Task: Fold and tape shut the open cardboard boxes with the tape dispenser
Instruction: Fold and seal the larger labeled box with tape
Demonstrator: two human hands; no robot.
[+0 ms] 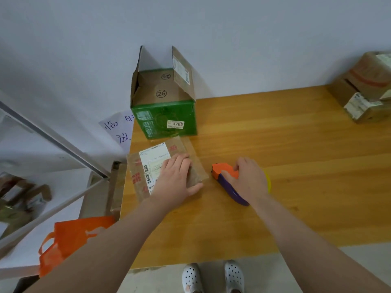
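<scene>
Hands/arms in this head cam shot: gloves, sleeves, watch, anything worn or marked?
Left hand and right hand are bare: no gloves and no rings visible. Left forearm and right forearm are uncovered all the way to the frame edge, with no sleeve, watch or wristband in view. No markings, straps or cables on either arm.

Green-printed cardboard box [165, 119]; brown parcel box [196, 169] with white label [153, 156] and red print; orange-and-purple tape dispenser [223, 171]; honey wood-grain table [296, 155]; orange bag [72, 240]; white holed clogs [233, 275].
</scene>
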